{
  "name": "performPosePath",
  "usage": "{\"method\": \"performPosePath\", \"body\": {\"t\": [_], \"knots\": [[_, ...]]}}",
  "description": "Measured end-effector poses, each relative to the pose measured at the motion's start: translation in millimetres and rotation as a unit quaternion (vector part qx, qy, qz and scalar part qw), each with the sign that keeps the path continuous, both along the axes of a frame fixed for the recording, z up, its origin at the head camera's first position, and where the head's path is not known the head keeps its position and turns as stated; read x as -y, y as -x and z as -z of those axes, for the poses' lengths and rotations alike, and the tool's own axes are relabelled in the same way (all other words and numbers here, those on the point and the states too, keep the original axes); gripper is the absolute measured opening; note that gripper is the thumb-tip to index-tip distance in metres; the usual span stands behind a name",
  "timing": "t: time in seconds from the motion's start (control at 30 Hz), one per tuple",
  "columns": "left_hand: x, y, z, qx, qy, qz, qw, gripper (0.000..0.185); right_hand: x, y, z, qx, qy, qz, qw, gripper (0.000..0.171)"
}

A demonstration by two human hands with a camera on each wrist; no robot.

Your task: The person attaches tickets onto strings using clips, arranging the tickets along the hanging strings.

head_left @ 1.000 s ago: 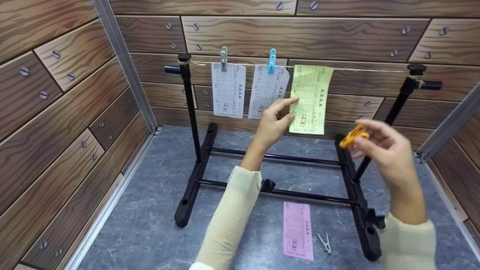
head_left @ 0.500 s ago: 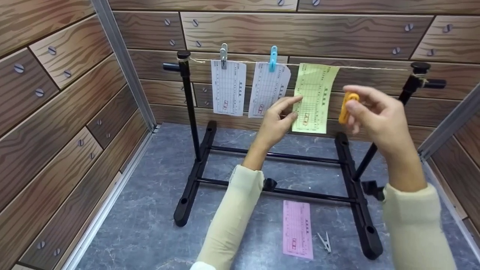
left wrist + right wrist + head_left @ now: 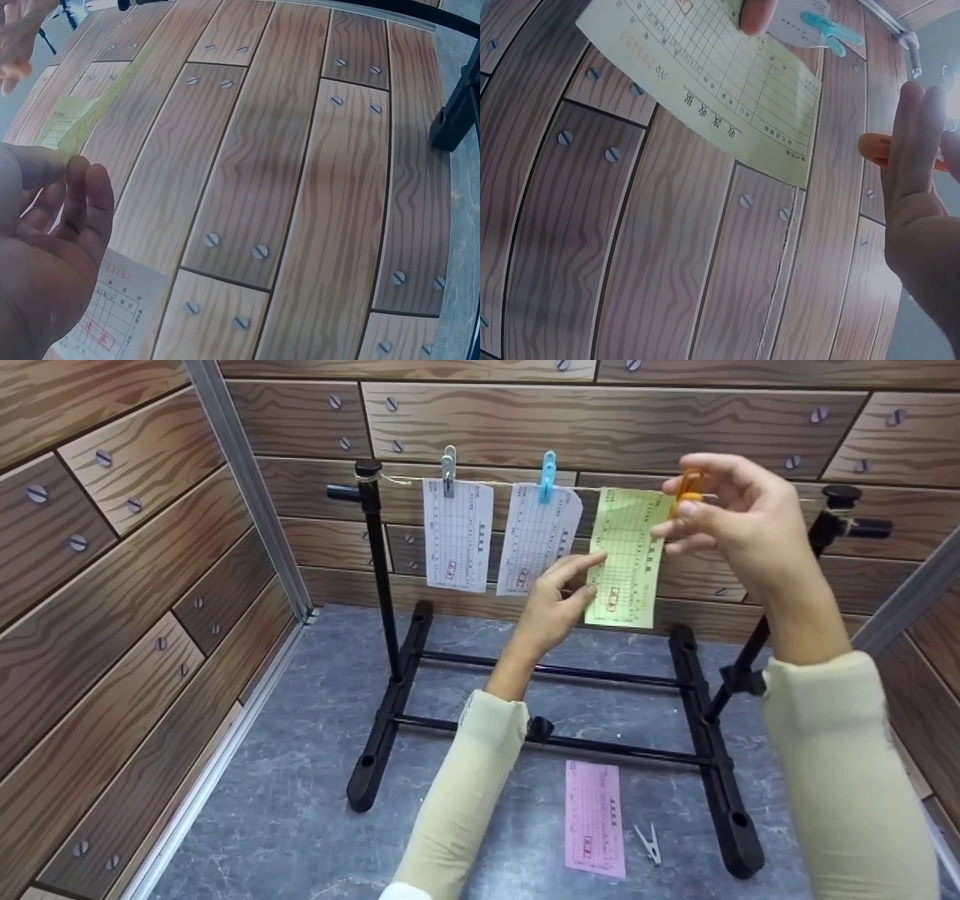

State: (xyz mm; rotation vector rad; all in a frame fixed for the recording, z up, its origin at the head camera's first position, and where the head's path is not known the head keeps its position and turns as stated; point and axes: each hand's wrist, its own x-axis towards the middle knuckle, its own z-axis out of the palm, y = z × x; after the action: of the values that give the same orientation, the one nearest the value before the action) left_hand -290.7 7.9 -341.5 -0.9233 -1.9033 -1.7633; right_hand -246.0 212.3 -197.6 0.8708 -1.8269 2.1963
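Observation:
A yellow printed slip (image 3: 624,570) stands upright with its top edge at the string. My left hand (image 3: 553,604) pinches its left edge between thumb and fingers, as the left wrist view also shows. Beside the slip's upper right corner, my right hand (image 3: 750,521) holds an orange clothespin (image 3: 686,493) between thumb and fingers. In the right wrist view the orange clothespin (image 3: 875,148) is partly hidden behind the fingers, apart from the slip. Two white slips hang to the left, one under a grey clothespin (image 3: 448,471), the other under a blue clothespin (image 3: 547,478).
The string runs between two posts of a black stand (image 3: 622,750). On the grey marbled floor in front lie a pink slip (image 3: 594,819) and a grey clothespin (image 3: 648,844). Wood-patterned walls (image 3: 615,424) enclose the back and sides.
My right hand has risen with the orange clothespin, up and slightly left to the slip's upper right corner. The left hand and yellow slip have shifted slightly right in view.

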Motion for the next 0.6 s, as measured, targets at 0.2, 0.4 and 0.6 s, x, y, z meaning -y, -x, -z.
{"method": "performPosePath", "body": {"t": [0.2,0.4,0.6], "knots": [[0,-1.3,-0.5,0.010,-0.002,0.005,0.9999,0.041,6,10.0,-7.2,0.013,-0.009,-0.005,1.000,0.036],[0,-1.4,-0.5,0.011,-0.006,-0.001,0.9999,0.041,15,17.7,-12.3,-0.008,0.034,-0.002,0.999,0.022],[0,-2.0,-1.3,0.005,-0.012,-0.002,0.9999,0.042,26,30.4,-18.2,-0.057,0.056,0.041,0.996,0.008]]}}
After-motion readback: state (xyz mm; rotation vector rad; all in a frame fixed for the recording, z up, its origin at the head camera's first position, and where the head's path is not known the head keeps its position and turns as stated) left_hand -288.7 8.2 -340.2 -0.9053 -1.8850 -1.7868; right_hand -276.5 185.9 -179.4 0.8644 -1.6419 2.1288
